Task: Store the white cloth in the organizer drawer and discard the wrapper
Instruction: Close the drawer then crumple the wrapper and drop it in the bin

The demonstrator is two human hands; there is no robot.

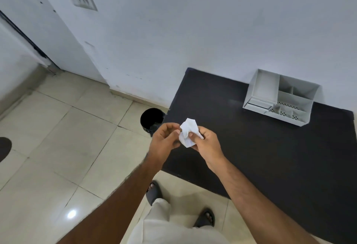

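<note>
We see both hands, left hand [164, 139] and right hand [207, 143], pinching crumpled white cloth [188, 132] over the table's [251, 147] left edge; black bin [152, 119] beside it, organizer [280, 99] at far edge.

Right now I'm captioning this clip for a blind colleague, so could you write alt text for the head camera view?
Both hands, the left hand and the right hand, hold a crumpled white item over the near left corner of a black table. A white organizer stands at the table's far edge by the wall, and a black bin sits on the tiled floor beside the table.
</note>
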